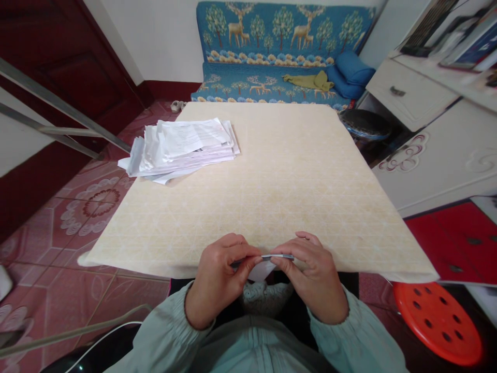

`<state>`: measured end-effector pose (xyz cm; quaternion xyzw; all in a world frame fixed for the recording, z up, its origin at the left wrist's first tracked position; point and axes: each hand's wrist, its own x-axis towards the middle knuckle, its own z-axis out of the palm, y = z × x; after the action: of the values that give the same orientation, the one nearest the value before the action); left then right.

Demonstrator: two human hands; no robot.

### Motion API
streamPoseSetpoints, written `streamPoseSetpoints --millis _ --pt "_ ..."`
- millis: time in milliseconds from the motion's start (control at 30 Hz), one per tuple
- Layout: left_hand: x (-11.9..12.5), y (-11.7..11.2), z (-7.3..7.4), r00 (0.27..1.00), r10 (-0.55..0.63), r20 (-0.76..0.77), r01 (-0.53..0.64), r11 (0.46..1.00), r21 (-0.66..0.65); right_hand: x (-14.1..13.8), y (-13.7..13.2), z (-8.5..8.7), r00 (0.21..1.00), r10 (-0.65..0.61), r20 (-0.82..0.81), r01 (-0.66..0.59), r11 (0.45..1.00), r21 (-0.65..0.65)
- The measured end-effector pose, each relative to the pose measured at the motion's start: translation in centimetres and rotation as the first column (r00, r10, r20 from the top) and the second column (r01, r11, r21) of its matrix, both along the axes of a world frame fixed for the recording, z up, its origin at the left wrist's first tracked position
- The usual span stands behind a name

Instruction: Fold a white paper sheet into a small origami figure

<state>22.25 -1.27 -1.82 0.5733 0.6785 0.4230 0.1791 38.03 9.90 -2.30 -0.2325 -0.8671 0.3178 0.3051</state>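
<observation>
My left hand (221,277) and my right hand (310,274) are close together at the near edge of the cream table cover (248,197). Their fingers pinch the two ends of a thin grey strip (275,257). Below the strip hangs a small piece of white paper (262,270), partly hidden by my fingers. I cannot tell what the strip is made of. A loose stack of white paper sheets (182,150) lies far from both hands, at the table's back left.
A blue deer-patterned sofa (267,31) stands beyond the table. White cabinets (438,155) line the right side, and a red stool (438,321) stands low on the right. A dark round stool (365,124) stands at the far corner. Metal rails (50,103) cross the left, above a pink tiled floor (77,207).
</observation>
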Motion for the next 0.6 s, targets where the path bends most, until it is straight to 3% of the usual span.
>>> streamPoseSetpoints --millis 333,600 --pt "0.23 0.04 0.31 1.0 0.001 -0.017 -0.001 1.0 -0.004 -0.02 0.02 0.37 1.0 0.025 -0.006 -0.025 0.997 -0.078" --pt "0.51 0.1 0.21 1.0 -0.027 -0.003 0.027 1.0 -0.003 -0.16 0.05 0.62 0.999 0.026 -0.033 -0.028 0.997 -0.068"
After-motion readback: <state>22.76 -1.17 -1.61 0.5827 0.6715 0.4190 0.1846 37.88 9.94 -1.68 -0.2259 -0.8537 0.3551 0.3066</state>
